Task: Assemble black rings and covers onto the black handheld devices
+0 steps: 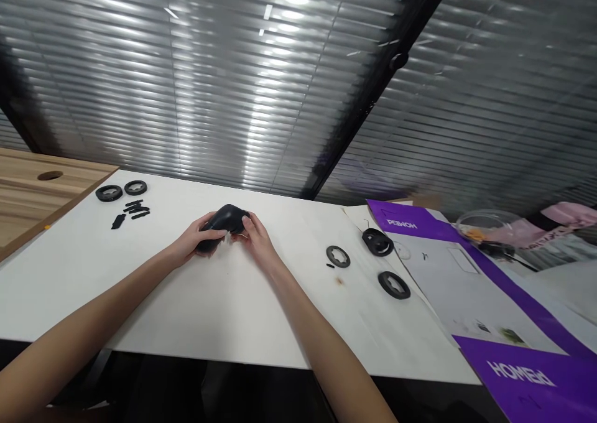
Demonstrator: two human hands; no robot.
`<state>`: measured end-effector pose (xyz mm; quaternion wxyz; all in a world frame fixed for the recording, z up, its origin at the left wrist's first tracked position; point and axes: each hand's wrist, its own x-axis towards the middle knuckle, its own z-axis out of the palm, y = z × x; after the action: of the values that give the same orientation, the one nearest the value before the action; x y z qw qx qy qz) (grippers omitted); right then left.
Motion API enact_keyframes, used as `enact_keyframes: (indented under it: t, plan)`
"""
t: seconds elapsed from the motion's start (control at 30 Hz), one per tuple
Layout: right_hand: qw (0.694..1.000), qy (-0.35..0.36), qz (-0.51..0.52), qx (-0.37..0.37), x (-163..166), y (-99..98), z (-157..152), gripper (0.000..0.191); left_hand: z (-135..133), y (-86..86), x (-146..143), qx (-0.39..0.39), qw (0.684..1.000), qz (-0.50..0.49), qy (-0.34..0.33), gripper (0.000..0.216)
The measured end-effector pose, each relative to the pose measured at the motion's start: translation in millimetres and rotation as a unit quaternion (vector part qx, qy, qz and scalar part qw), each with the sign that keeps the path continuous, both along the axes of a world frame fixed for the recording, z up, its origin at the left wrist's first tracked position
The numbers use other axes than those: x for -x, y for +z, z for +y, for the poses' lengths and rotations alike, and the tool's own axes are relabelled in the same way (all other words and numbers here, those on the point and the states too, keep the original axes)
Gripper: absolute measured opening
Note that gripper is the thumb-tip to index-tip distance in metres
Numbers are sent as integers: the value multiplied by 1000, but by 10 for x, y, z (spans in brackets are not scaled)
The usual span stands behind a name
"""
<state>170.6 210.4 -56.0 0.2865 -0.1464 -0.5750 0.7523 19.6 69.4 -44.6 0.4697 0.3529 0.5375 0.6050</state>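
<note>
Both hands hold a smooth, black, curved piece (227, 216), raised a little over the white table. My left hand (196, 237) is closed around its left end, the thumb lying across the near side. At the right end, my right hand (254, 231) grips it between thumb and fingers. A small whitish, blurred bit shows under the piece between the hands; I cannot make out what it is. The underside of the piece is hidden.
On the white table (224, 311), two black rings (109, 193) and several small black strips (135, 208) lie at left. Toward the right are more rings (394, 285), a rounded black part (377, 241) and a purple-and-white box (438, 274). A wooden board (28, 186) borders the left; blinds stand behind.
</note>
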Motion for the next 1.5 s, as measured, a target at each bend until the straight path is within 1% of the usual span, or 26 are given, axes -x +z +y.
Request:
enact_keyframes:
  t: [0.1,0.23,0.33,0.5,0.67,0.83,0.93,1.03,1.17,1.4,1.43,1.5]
  plan:
    - [999,-17,-1,-43,-5,-26,11,60,2,-15,20,-6,1000,-3,-6,66]
    - [997,-31,-10,-75,0,-49,27,57,-1,-7,17,1,1000,-11,-16,52]
    - [997,-24,-9,-72,6,-47,25,53,-6,6,6,-1,1000,-30,-4,44]
    - [997,-17,-15,-75,5,-43,15,64,-8,24,-10,-12,999,-47,18,42]
    - [996,-18,-26,-80,-4,-34,11,67,-5,31,-20,-7,999,-44,18,44]
    - [996,-18,-28,-78,-2,-37,12,66,-2,29,-17,-7,999,-41,20,45]
    - [996,-21,-25,-80,12,-66,22,65,1,35,-24,-6,999,-40,21,47]
    - [996,-25,-20,-82,33,-103,30,61,3,38,-38,-7,999,-32,18,46]
    - [997,-24,-9,-73,33,-123,19,59,-6,19,-45,-16,1000,-9,9,48]
    - [999,8,-16,-47,-42,-66,-16,59,-53,7,-63,-22,999,35,-13,47]
    - [999,9,-17,-36,-41,-59,-13,61,-56,12,-70,-23,999,46,-11,49]
    - [1000,6,-17,-1,-28,-47,-2,67,-58,22,-82,-23,997,76,-6,58]
